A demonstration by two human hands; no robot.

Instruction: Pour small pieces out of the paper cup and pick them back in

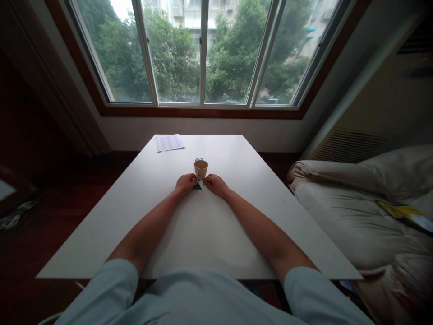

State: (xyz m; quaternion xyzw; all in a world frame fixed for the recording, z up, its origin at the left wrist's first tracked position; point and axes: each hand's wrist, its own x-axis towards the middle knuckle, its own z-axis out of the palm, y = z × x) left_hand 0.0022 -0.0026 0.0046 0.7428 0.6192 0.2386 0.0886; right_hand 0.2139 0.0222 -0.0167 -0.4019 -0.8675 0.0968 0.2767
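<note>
Far left of the left hand, down on the floor: tangle of pale cables. Beyond and left of that hand, near the far table edge: printed papers. Left hand itself: low over the white table, fingers curled in; can't tell if it grips anything. Just right of its fingertips: small cluster of blue and dark pieces, too small to make out. Between the two hands and slightly beyond them: tan cup, upright, mouth up. Part of a dark, thin looped thing shows behind the cup, farther out than both hands. Right hand: mirrors the left, fingers bent toward the pieces; can't tell if a piece is pinched. Well right of the right hand: beige sofa, with a yellow-and-dark item lying on it.
</note>
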